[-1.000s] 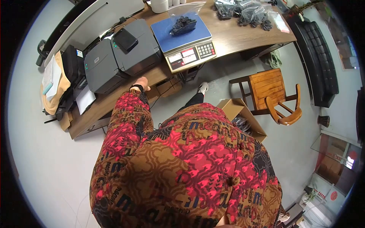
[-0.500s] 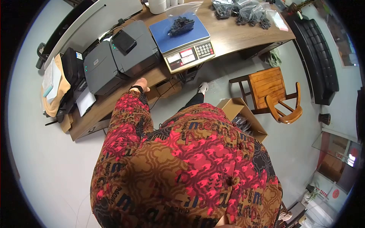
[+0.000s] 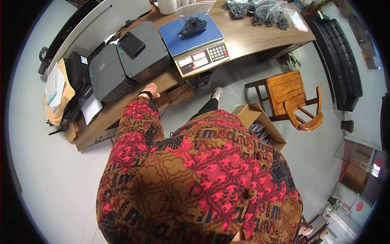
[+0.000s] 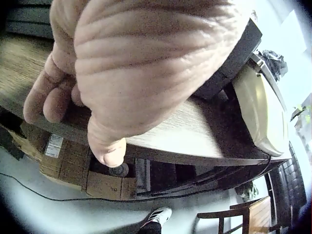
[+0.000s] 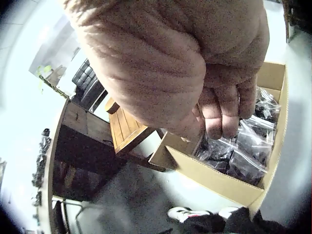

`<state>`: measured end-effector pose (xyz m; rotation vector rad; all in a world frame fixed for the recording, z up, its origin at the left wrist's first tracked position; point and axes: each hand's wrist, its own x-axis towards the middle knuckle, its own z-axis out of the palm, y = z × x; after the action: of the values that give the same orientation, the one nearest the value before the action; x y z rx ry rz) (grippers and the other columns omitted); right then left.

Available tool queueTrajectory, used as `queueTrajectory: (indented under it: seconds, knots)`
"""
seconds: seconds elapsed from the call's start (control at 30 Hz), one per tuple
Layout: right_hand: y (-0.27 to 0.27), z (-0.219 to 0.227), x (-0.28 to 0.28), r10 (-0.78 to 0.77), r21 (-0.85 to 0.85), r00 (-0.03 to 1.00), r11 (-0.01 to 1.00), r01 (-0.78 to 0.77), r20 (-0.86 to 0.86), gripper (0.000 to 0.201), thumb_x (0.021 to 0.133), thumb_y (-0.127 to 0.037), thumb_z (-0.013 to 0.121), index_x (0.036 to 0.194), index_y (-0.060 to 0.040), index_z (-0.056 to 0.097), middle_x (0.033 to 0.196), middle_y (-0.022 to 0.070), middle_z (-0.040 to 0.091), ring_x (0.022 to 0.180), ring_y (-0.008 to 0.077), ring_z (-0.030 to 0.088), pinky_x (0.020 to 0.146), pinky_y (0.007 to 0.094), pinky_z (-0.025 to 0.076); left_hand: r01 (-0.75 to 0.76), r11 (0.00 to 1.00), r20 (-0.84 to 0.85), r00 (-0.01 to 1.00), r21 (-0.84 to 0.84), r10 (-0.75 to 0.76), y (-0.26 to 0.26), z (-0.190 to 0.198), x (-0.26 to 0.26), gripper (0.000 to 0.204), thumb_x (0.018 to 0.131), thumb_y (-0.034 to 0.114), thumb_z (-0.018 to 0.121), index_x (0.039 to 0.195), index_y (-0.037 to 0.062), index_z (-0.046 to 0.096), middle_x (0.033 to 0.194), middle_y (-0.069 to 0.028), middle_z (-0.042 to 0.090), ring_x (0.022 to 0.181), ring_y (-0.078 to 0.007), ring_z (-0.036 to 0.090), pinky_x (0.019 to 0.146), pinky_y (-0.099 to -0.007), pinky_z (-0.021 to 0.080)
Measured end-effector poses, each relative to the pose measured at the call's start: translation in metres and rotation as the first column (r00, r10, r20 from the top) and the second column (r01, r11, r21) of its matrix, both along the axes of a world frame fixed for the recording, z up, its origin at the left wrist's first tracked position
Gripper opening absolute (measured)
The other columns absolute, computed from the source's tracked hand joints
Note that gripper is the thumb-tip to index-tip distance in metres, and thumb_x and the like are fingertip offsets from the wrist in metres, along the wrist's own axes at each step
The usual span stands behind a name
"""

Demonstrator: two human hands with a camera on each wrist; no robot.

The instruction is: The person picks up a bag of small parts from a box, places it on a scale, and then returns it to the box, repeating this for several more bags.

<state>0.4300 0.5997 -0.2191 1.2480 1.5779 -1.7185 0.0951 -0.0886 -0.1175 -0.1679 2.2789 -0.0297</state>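
My left hand point(image 3: 150, 90) rests at the desk's front edge beside the dark grey printers point(image 3: 143, 67). In the left wrist view its fingers point(image 4: 54, 100) lie loosely bent over the edge, with the thumb pointing down and nothing in its grasp. My right hand point(image 5: 195, 63) hangs above an open cardboard box point(image 5: 214, 181), fingers relaxed and loosely bent. Inside the box lie several clear zip bags point(image 5: 246, 163) with dark contents. On the blue-topped weighing scale point(image 3: 172, 44) sits a zip bag of small black pieces point(image 3: 193, 27). The body hides the right hand in the head view.
More bags of black pieces point(image 3: 260, 14) lie on the desk point(image 3: 248, 42) behind the scale. A wooden chair point(image 3: 286, 95) stands past the box, and a black sofa point(image 3: 339, 61) is farther right. Papers point(image 3: 57, 87) and a white sheet point(image 3: 91, 109) lie left of the printers.
The head view has shifted slightly. My left hand stays at the desk edge, and the bag remains on the scale.
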Motion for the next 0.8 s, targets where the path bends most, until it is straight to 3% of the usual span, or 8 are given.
queueTrajectory:
  seconds: [0.07, 0.13, 0.27, 0.33, 0.53, 0.63, 0.8]
  knots:
    - [0.009, -0.015, 0.007, -0.009, -0.047, 1.000, 0.999, 0.008, -0.022, 0.018, 0.088, -0.013, 0.054, 0.072, -0.0059, 0.058, 0.062, -0.0015, 0.053, 0.053, 0.0109, 0.049, 0.050, 0.0264, 0.039, 0.012, 1.000, -0.003, 1.000, 0.007, -0.012, 0.002, 0.007, 0.002, 0.075, 0.076, 0.036, 0.077, 0.125, -0.0105, 0.046, 0.124, -0.0253, 0.055, 0.118, -0.0323, 0.054, 0.098, -0.0376, 0.047]
    - [0.012, -0.026, 0.011, 0.025, 0.031, 0.991, 0.999, -0.021, -0.130, 0.017, 0.088, -0.012, 0.053, 0.076, -0.0049, 0.061, 0.064, -0.0001, 0.056, 0.054, 0.0111, 0.051, 0.050, 0.0258, 0.040, 0.026, 1.000, -0.007, 1.000, 0.014, -0.026, 0.003, 0.010, 0.001, 0.075, 0.076, 0.036, 0.077, 0.125, -0.0107, 0.046, 0.124, -0.0254, 0.055, 0.119, -0.0320, 0.054, 0.097, -0.0375, 0.047]
    - [0.010, -0.027, 0.013, -0.077, 0.104, 0.995, 0.991, 0.084, -0.068, 0.015, 0.089, -0.012, 0.053, 0.079, -0.0045, 0.063, 0.067, 0.0007, 0.059, 0.056, 0.0110, 0.052, 0.051, 0.0252, 0.040, 0.010, 1.000, -0.001, 1.000, 0.010, -0.010, 0.004, 0.013, 0.002, 0.075, 0.076, 0.036, 0.077, 0.125, -0.0106, 0.046, 0.124, -0.0252, 0.056, 0.118, -0.0320, 0.054, 0.098, -0.0374, 0.047]
    - [0.011, -0.022, 0.013, 0.031, 0.080, 0.995, 0.997, -0.024, -0.090, 0.016, 0.089, -0.014, 0.054, 0.078, -0.0056, 0.063, 0.067, -0.0001, 0.058, 0.056, 0.0106, 0.052, 0.051, 0.0252, 0.040, 0.011, 1.000, -0.008, 1.000, 0.014, -0.011, 0.003, 0.011, 0.002, 0.075, 0.075, 0.036, 0.077, 0.125, -0.0106, 0.046, 0.124, -0.0251, 0.056, 0.118, -0.0322, 0.054, 0.097, -0.0374, 0.047]
    - [0.015, -0.022, 0.017, 0.161, 0.108, 0.985, 0.982, -0.153, -0.069, 0.020, 0.090, -0.018, 0.053, 0.075, -0.0076, 0.062, 0.065, -0.0019, 0.056, 0.055, 0.0087, 0.048, 0.051, 0.0243, 0.037, -0.004, 0.999, -0.001, 1.000, 0.041, 0.004, -0.001, 0.006, 0.002, 0.069, 0.076, 0.035, 0.077, 0.123, -0.0071, 0.048, 0.127, -0.0256, 0.053, 0.121, -0.0356, 0.051, 0.098, -0.0399, 0.045]
    - [0.000, 0.001, 0.012, 0.079, 0.164, 0.996, 0.984, -0.070, -0.047, 0.020, 0.090, -0.017, 0.053, 0.074, -0.0074, 0.061, 0.064, -0.0022, 0.055, 0.054, 0.0084, 0.047, 0.050, 0.0237, 0.036, -0.023, 0.999, -0.013, 1.000, 0.044, 0.024, 0.002, 0.012, 0.003, 0.069, 0.076, 0.034, 0.077, 0.123, -0.0062, 0.048, 0.127, -0.0255, 0.053, 0.121, -0.0355, 0.050, 0.098, -0.0399, 0.044]
    - [-0.012, 0.017, 0.006, 0.011, 0.114, 0.998, 0.993, -0.004, -0.056, 0.021, 0.090, -0.016, 0.053, 0.072, -0.0071, 0.059, 0.063, -0.0027, 0.053, 0.053, 0.0088, 0.046, 0.050, 0.0236, 0.036, -0.064, 0.998, -0.025, 0.998, 0.029, 0.065, 0.006, 0.015, 0.003, 0.067, 0.076, 0.031, 0.078, 0.122, -0.0092, 0.051, 0.125, -0.0256, 0.055, 0.119, -0.0333, 0.053, 0.098, -0.0378, 0.046]
